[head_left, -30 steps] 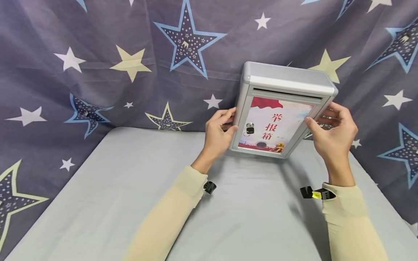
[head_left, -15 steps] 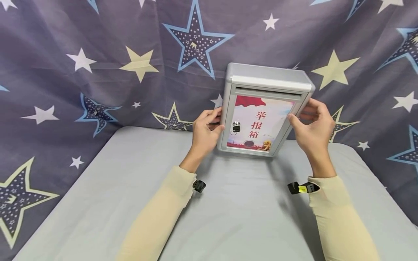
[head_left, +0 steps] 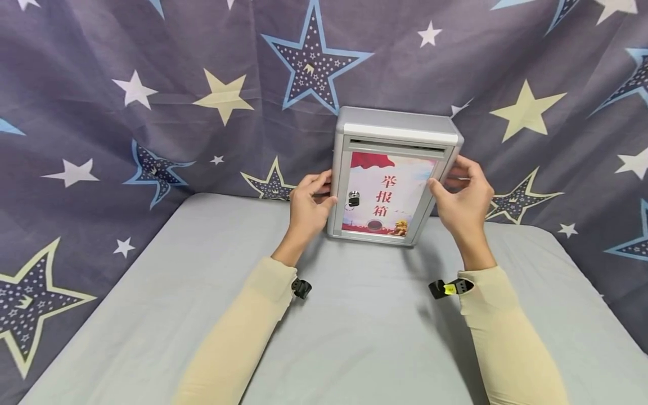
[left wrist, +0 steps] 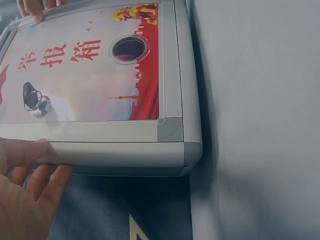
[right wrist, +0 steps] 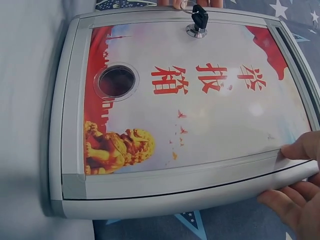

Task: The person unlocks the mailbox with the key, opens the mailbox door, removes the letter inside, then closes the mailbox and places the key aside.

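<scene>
A silver-framed report box (head_left: 367,180) stands upright with a slight lean in the head view, its lettered front facing me. My left hand (head_left: 309,207) grips its left side, thumb at the front edge and fingers behind. On the opposite side my right hand (head_left: 464,203) holds the frame, its thumb (right wrist: 302,146) on the front rim. A key (right wrist: 200,17) sits in the round lock (head_left: 354,195) near the left edge. Lower down is a dark round window (right wrist: 116,81); a slot (head_left: 397,147) runs across the top. Whether the bottom touches the surface, I cannot tell.
A pale grey cloth-covered surface (head_left: 354,337) spreads under the box and arms. Behind it hangs a dark curtain (head_left: 177,45) printed with stars, close to the back of the box.
Both hands have carried the box to the left. In the last half second its top has come down a little. The view has shifted slightly too.
</scene>
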Available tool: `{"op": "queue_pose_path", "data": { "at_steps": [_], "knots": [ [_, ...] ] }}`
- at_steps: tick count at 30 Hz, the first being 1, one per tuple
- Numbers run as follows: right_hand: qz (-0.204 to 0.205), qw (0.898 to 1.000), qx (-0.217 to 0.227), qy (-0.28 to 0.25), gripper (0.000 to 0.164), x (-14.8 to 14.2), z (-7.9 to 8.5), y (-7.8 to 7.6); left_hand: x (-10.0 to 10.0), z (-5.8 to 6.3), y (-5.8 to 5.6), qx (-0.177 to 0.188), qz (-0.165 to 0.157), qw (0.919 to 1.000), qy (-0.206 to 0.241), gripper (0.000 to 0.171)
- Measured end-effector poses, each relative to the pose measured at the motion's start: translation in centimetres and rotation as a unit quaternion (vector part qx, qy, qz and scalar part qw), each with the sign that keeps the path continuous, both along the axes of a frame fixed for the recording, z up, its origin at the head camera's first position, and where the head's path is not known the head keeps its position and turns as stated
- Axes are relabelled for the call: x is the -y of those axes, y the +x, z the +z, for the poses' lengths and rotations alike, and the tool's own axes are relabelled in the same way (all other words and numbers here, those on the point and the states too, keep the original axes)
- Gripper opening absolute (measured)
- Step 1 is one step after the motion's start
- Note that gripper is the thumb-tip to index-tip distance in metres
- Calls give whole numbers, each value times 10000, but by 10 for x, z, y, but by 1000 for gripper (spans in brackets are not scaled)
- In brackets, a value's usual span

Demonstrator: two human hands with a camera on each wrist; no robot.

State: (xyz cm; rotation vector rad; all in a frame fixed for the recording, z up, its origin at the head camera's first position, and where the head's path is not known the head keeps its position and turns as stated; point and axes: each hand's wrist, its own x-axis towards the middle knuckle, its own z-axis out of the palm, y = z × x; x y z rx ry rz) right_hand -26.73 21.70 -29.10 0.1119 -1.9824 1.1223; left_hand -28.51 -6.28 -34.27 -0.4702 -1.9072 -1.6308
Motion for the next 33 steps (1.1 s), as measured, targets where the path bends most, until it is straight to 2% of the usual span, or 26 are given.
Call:
{"op": "queue_pose_path", "data": {
  "at_steps": [12,18,25,30,33],
  "knots": [
    [-141,9996,213,103,53,5,-7,-4,5,-7,-2,110,4,9999,-23,57],
    [-144,9996,88,227,54,7,-8,-5,5,-10,-5,45,-2,10000,-6,57],
    [136,9999,85,55,55,8,-13,-5,8,-11,-8,-109,-7,9998,-183,54],
    [236,9997,107,3,56,9,-15,-4,10,-11,-7,-327,89,9981,-508,59],
    [298,9995,115,18,57,7,-15,-4,9,-10,-5,-470,117,9973,-558,63]
  ]
}}
